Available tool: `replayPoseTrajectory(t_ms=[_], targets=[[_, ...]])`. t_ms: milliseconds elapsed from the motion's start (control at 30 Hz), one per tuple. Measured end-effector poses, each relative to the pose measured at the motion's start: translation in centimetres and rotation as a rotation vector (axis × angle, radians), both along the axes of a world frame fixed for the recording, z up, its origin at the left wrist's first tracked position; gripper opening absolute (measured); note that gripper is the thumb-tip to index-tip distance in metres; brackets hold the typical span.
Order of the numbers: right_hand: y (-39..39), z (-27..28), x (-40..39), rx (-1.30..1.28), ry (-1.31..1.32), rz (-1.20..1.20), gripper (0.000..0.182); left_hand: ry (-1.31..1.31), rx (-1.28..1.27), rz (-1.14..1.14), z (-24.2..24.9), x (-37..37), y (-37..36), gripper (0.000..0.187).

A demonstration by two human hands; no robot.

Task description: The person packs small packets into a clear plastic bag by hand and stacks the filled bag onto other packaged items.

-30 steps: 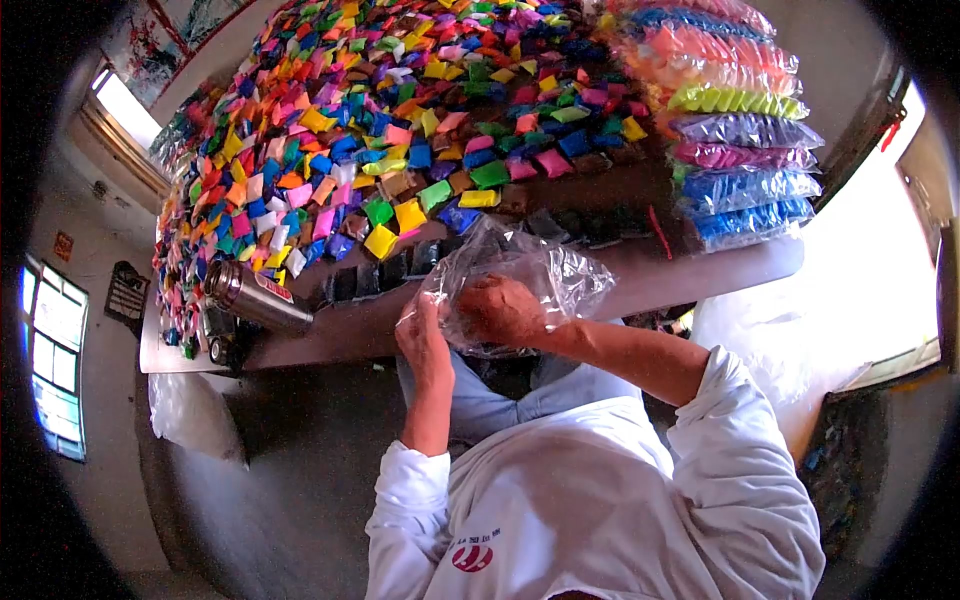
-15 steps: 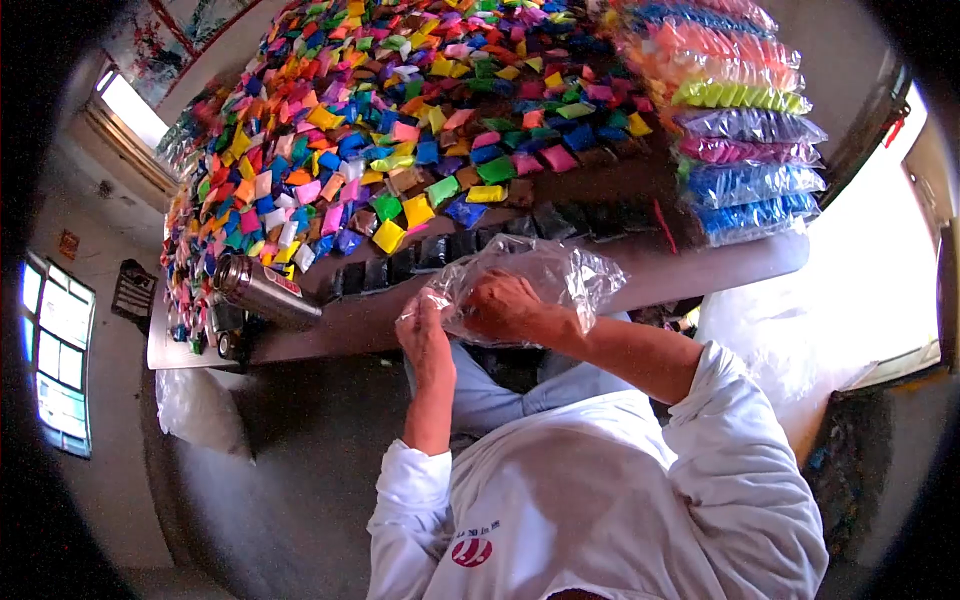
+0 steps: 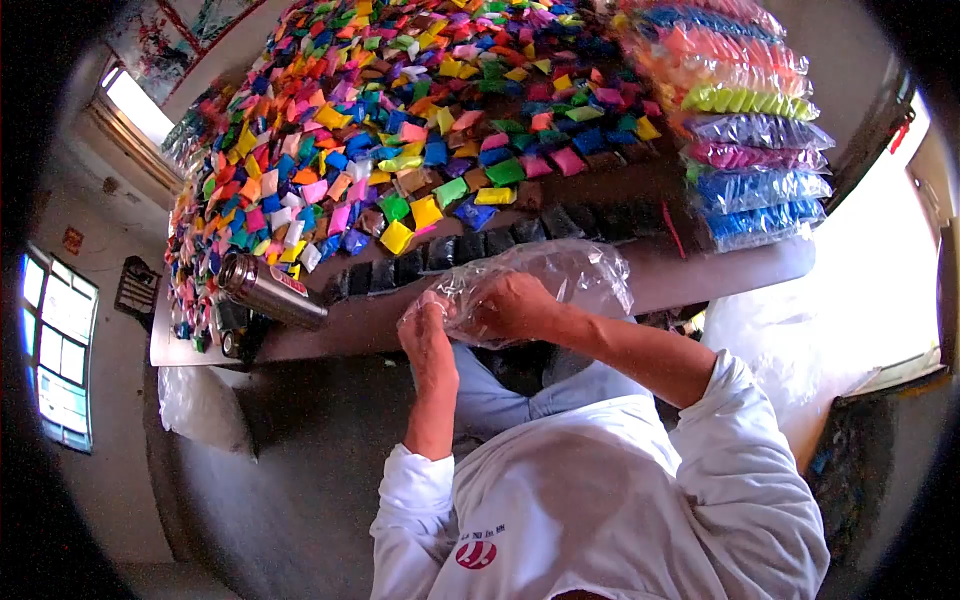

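Note:
A clear plastic bag (image 3: 590, 268) is held in front of me at the table's near edge, puffed out toward the right. My left hand (image 3: 428, 328) pinches its left side with closed fingers. My right hand (image 3: 513, 304) is curled among the folds of film and appears to be inside the bag; its fingertips are partly covered, so I cannot make out what they hold. Just beyond both hands lies a row of small black packets (image 3: 440, 252).
Many small colourful packets (image 3: 350, 150) cover the table (image 3: 640, 270). Filled clear bags (image 3: 760, 187) are stacked at the right. A metal flask (image 3: 270, 290) lies tilted near the left front edge. A plastic sack (image 3: 205, 410) hangs below the table's left end.
The bag's right part has spread wider and rounder. My right hand has shifted slightly within the film, while my left hand keeps its pinch. The whole view has moved a little.

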State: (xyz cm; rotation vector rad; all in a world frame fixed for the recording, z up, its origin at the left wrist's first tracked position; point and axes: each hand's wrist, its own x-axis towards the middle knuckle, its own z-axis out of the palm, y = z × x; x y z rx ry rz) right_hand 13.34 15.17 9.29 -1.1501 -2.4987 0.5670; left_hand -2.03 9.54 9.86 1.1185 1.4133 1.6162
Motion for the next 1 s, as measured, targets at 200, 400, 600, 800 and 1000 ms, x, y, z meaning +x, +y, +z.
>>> replayPoseTrajectory(t_ms=[200, 400, 600, 800, 1000], targets=[[0.0, -0.9, -0.6, -0.07, 0.208, 0.082, 0.025, 0.038, -0.018, 0.172, -0.5, 1.0, 0.3, 0.026], [-2.2, 0.7, -1.5, 0.051, -0.052, 0.056, 0.034, -0.01, -0.137, 0.163, -1.3, -0.4, 0.2, 0.027], [-2.3, 0.8, 0.3, 0.129, -0.012, 0.138, 0.029, -0.127, -0.06, 0.156, 0.4, 1.0, -0.2, 0.025], [-1.3, 0.6, 8.2, 0.393, -0.565, 0.193, 0.033, -0.029, -0.065, 0.041, 0.2, 0.7, 0.2, 0.026], [-3.3, 2.4, 10.3, 0.193, -0.333, -0.093, 0.045, 0.037, -0.016, -0.048, 1.0, 3.1, -0.4, 0.036]])
